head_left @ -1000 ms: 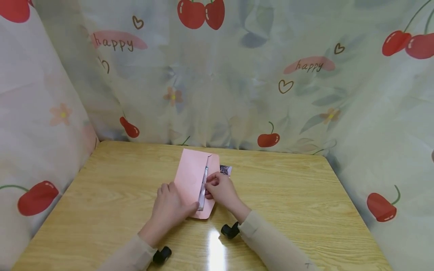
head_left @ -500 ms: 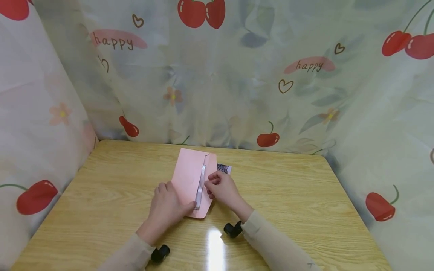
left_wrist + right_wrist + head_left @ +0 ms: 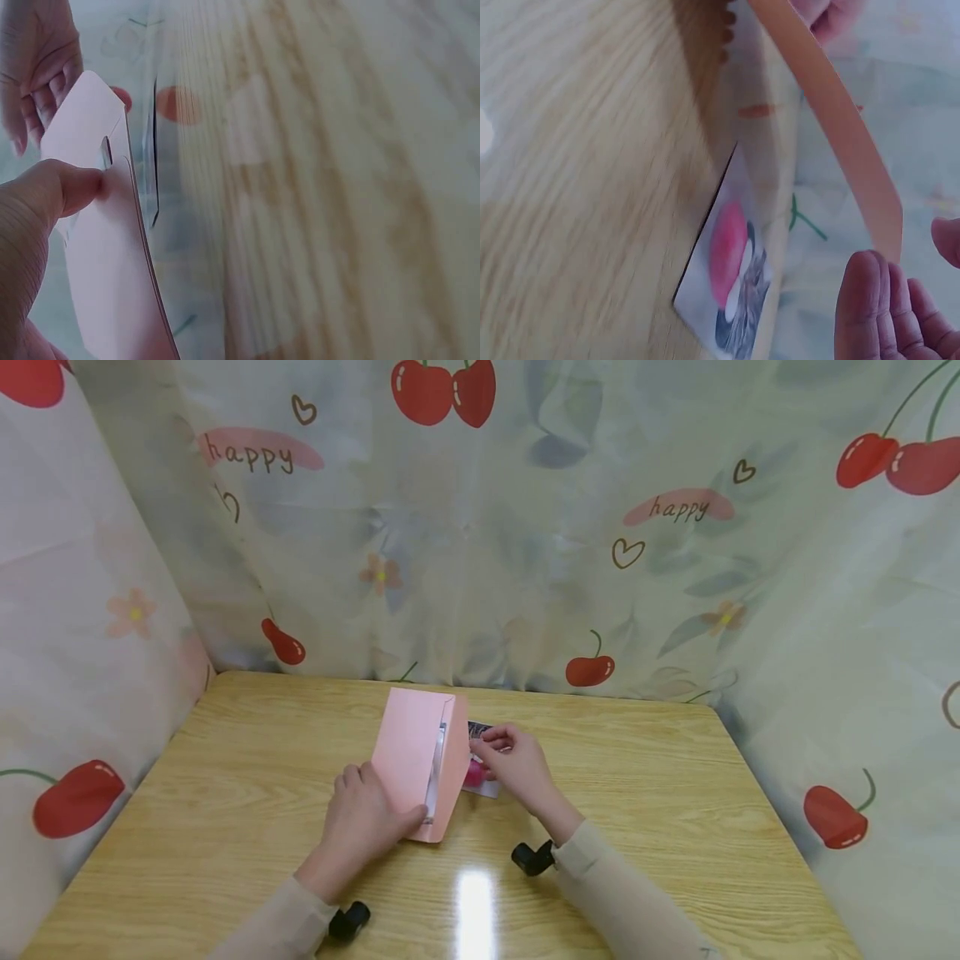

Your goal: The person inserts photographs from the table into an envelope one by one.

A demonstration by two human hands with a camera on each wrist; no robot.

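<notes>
Envelope [image 3: 405, 743], pink and tilted, is held above the middle of the tabletop [image 3: 637, 777]; whether its lower edge rests on the wood I cannot tell. The left hand's [image 3: 362, 814] grip is clamped on it, thumb pressed over the front near the slot, fingers along the far edge. The right hand's [image 3: 521, 770] grip is apart: thumb and fingers hold nothing, and the fingertips lie at the outer edge of the flap [image 3: 453, 760], though I cannot tell whether they touch it.

As far as can be judged, the work is part done. A pale, shiny insert [image 3: 434, 778] already lies inside and shows through the slot, but what it is cannot be made out. The flap stands raised, not folded down over the slot. A picture card [image 3: 476, 774] with a pink patch lies outside on the tabletop, behind the flap and below the right hand, so the card and the flap are what remain unsettled.

Half a second ago the right hand was over the flap, close beside the slot; now it is farther right, out past the flap's edge. The flap looked broader and flatter then, and the slot wider. More of the card shows now, pink patch included. The left hand keeps its hold, with the envelope slightly farther left.
</notes>
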